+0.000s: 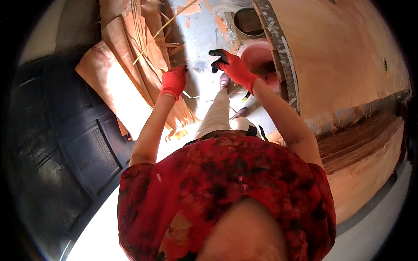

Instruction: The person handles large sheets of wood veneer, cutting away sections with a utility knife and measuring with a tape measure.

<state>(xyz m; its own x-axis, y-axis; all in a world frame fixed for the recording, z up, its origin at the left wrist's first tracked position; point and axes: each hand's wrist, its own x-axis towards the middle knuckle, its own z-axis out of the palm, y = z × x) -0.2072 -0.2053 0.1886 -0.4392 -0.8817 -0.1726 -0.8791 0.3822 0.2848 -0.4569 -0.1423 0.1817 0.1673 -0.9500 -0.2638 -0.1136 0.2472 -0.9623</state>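
Note:
My left hand [175,81], in a red work glove, is closed beside the right edge of a stack of thin wood veneer sheets [124,56]. Its fingertips are turned away, so what they grip, if anything, is hidden. To the right, over the floor, my right hand [234,69] wears a red glove with black fingers. Thumb and fingers are apart, with nothing between them. A thin pale wood strip [162,31] lies slantwise across the veneer stack. Near my right wrist, a small yellow-and-black tool [246,96] shows, its kind unclear.
A pink basin [248,53] and a dark round pan [249,21] stand beside the worktable, which bears a wide veneer sheet [339,52]. More veneer [361,174] is stacked at the lower right. A dark panelled door [89,152] is at left. Wood scraps [221,24] litter the floor.

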